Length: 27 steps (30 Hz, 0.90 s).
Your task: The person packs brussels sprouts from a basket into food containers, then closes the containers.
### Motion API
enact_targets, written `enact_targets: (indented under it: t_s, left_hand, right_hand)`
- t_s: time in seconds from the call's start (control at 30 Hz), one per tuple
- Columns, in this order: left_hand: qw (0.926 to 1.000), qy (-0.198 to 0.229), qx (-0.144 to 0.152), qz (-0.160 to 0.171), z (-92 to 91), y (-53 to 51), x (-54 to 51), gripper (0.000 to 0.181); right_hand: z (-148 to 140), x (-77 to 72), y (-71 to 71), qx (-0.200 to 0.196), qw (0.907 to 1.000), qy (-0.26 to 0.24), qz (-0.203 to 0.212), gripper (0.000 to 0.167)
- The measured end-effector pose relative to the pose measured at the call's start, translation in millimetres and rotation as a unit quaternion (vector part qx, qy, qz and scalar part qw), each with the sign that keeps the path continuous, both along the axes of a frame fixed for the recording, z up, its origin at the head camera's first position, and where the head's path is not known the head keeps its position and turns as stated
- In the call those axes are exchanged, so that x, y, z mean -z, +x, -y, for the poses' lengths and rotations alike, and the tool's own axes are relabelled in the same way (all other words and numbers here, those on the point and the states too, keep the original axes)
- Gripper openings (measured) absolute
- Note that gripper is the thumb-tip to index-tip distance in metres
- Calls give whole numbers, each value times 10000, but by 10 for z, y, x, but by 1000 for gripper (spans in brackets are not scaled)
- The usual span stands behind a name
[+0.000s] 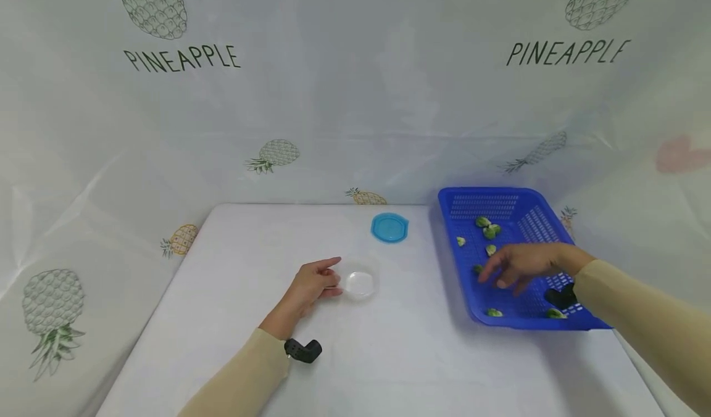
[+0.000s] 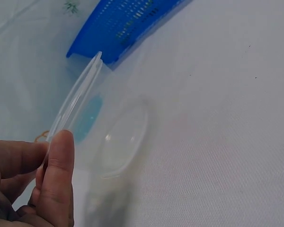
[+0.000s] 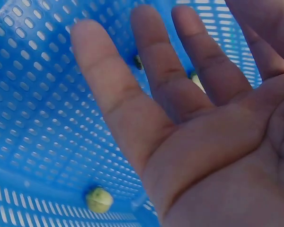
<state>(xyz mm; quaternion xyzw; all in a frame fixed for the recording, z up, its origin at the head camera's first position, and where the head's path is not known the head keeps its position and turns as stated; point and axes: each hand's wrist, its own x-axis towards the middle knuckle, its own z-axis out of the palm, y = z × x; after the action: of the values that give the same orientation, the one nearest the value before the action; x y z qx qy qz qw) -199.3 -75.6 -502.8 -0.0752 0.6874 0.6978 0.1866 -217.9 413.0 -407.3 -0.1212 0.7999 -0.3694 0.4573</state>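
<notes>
While the left hand (image 1: 311, 283) pinches the edge of a clear bowl (image 1: 360, 282) on the white table (image 1: 266, 238), the right hand (image 1: 524, 261) hangs over the blue basket (image 1: 528, 324), its fingers loosely spread with nothing visible between them. The work looks to be at an early stage: the blue lid (image 1: 390, 227) lies off, apart from the bowl and behind it, and no contents show in the bowl. Several sprouts (image 1: 491, 231) lie scattered in the basket — these seem the part left to handle, with none seen outside it. They are small, rounded and leafy, green with paler patches; some look halved, though the size makes that hard to tell. The bowl is see-through, shallow-looking and thin-rimmed — easy to lose against the white surface.
</notes>
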Motion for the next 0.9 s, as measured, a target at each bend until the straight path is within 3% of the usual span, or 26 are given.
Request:
enact_targets:
  t_s: [0.3, 0.7, 0.9]
  left_hand:
    - [10000, 6, 25, 41, 31, 7, -21, 57]
    - [9999, 84, 79, -10, 25, 20, -17, 55]
    - [10000, 95, 15, 24, 41, 24, 7, 56]
  right_hand:
    - [-8, 190, -168, 418, 9926, 180, 1128, 42]
    - [23, 376, -162, -321, 9790, 426, 1970, 41]
    - [-11, 411, -195, -356, 9765, 282, 2106, 42]
